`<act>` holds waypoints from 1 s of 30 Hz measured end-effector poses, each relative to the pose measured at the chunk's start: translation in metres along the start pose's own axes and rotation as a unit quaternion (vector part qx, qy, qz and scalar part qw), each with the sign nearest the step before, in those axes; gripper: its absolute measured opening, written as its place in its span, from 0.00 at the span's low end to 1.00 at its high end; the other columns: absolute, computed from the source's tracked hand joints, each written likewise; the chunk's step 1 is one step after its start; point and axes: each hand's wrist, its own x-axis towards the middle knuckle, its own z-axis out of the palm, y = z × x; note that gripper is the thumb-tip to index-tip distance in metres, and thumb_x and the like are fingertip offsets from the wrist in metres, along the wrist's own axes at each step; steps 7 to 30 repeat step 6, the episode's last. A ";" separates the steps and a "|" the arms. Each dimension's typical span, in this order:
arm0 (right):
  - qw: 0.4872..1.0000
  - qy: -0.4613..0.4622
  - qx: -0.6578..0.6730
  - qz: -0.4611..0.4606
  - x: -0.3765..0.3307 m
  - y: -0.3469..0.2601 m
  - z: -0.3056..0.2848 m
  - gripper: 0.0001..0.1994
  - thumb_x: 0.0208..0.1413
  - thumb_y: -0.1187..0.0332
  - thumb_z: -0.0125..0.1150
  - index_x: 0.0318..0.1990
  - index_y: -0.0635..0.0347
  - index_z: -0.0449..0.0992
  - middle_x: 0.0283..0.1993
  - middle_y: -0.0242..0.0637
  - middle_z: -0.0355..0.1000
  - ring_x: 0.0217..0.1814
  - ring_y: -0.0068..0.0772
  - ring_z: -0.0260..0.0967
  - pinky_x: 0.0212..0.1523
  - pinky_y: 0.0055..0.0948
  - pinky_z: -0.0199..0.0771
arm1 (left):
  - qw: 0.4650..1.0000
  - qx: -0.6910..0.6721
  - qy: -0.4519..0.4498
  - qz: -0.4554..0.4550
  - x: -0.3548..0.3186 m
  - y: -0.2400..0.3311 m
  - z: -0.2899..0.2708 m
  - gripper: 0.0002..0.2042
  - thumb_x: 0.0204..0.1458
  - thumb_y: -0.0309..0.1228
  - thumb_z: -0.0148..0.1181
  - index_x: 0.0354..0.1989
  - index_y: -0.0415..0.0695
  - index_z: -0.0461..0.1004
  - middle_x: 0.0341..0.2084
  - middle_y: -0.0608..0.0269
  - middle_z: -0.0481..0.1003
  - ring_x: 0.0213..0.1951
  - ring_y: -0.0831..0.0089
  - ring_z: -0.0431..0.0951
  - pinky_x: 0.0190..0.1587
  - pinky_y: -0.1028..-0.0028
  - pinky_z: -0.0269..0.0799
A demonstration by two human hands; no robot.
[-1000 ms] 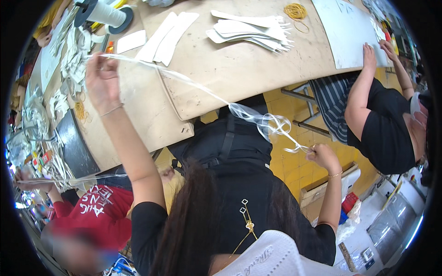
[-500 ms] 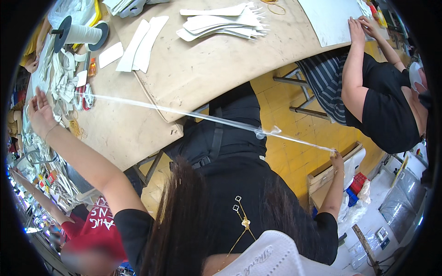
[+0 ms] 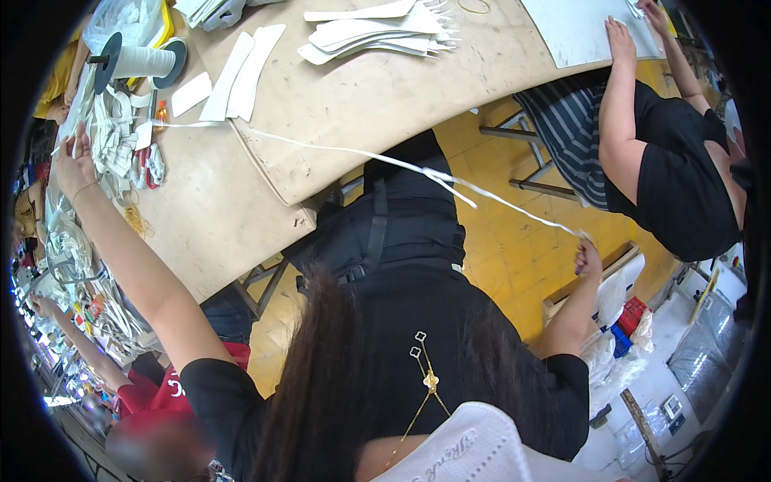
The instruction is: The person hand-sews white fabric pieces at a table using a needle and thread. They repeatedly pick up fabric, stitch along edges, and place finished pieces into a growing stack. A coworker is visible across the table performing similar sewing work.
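A long, narrow white tape (image 3: 345,151) crosses from the left side of the table, over my lap, to my right hand (image 3: 589,259). My right hand is closed on its end, out over the yellow floor. Partway along, a short loose tail (image 3: 459,193) branches off the tape, which hangs in a slight curve. My left hand (image 3: 75,163) is raised at the table's left side with its fingers apart. Beside it lie bunched white straps (image 3: 111,136) and a black-flanged spool (image 3: 144,63) wound with white tape. The tape's far end near the spool is hard to make out.
On the table (image 3: 193,217) lie white cut panels (image 3: 257,72), a stacked pile of panels (image 3: 373,36), red-handled scissors (image 3: 144,167) and a small orange bottle (image 3: 161,112). A co-worker (image 3: 675,177) sits at the right; another in red (image 3: 173,402) is at the lower left.
The tape has gone from taut and straight to slack and curved, and its loose tail now hangs free. Both my hands have risen slightly. The right co-worker's hands have shifted.
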 end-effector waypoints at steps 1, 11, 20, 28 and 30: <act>0.999 -0.033 -0.030 0.026 -0.004 -0.005 0.034 0.17 0.64 0.56 0.60 0.57 0.45 0.73 0.22 0.22 0.58 0.12 0.14 0.44 0.12 0.19 0.44 | 1.000 0.016 -0.012 0.005 -0.014 -0.002 0.009 0.08 0.63 0.24 0.54 0.44 0.31 0.66 0.42 0.49 0.72 0.54 0.48 0.78 0.44 0.65 0.79; 0.878 -0.195 -0.393 -0.191 -0.075 -0.041 0.198 0.33 0.62 0.54 0.63 0.73 0.46 0.60 0.50 0.37 0.79 0.23 0.19 0.69 0.21 0.21 0.65 | 0.997 0.058 0.042 0.007 -0.046 0.011 0.023 0.16 0.62 0.28 0.58 0.56 0.37 0.68 0.45 0.57 0.70 0.59 0.52 0.75 0.46 0.65 0.74; 0.878 -0.195 -0.393 -0.191 -0.075 -0.041 0.198 0.33 0.62 0.54 0.63 0.73 0.46 0.60 0.50 0.37 0.79 0.23 0.19 0.69 0.21 0.21 0.65 | 0.997 0.058 0.042 0.007 -0.046 0.011 0.023 0.16 0.62 0.28 0.58 0.56 0.37 0.68 0.45 0.57 0.70 0.59 0.52 0.75 0.46 0.65 0.74; 0.878 -0.195 -0.393 -0.191 -0.075 -0.041 0.198 0.33 0.62 0.54 0.63 0.73 0.46 0.60 0.50 0.37 0.79 0.23 0.19 0.69 0.21 0.21 0.65 | 0.997 0.058 0.042 0.007 -0.046 0.011 0.023 0.16 0.62 0.28 0.58 0.56 0.37 0.68 0.45 0.57 0.70 0.59 0.52 0.75 0.46 0.65 0.74; 0.878 -0.195 -0.393 -0.191 -0.075 -0.041 0.198 0.33 0.62 0.54 0.63 0.73 0.46 0.60 0.50 0.37 0.79 0.23 0.19 0.69 0.21 0.21 0.65 | 0.997 0.058 0.042 0.007 -0.046 0.011 0.023 0.16 0.62 0.28 0.58 0.56 0.37 0.68 0.45 0.57 0.70 0.59 0.52 0.75 0.46 0.65 0.74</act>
